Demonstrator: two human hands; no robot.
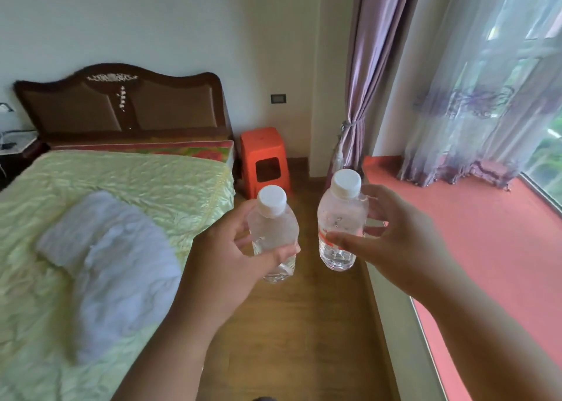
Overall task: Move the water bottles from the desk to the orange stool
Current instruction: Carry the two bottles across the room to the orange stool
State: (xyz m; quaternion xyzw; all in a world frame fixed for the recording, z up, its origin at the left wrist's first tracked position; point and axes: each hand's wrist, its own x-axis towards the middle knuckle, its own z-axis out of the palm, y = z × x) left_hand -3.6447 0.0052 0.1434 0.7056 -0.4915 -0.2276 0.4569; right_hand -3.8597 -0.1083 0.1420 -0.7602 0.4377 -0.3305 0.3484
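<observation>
2 small capped bottles, short of the orange stool (265, 157): left hand (225, 257) grasps the left bottle (273, 233) mid-body, right hand (392, 242) the right bottle (340, 221). Probably light, thin-walled, slick; mid-body suits.

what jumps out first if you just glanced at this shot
Two clear plastic water bottles with white caps, held up mid-frame: one gripped by the left hand (left bottle), one by the right hand (right bottle). Behind them, the bright orange plastic stool stands on the floor beside the bed.

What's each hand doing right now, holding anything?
Left hand: closed around the left water bottle, held upright.
Right hand: closed around the right water bottle, held upright.
</observation>
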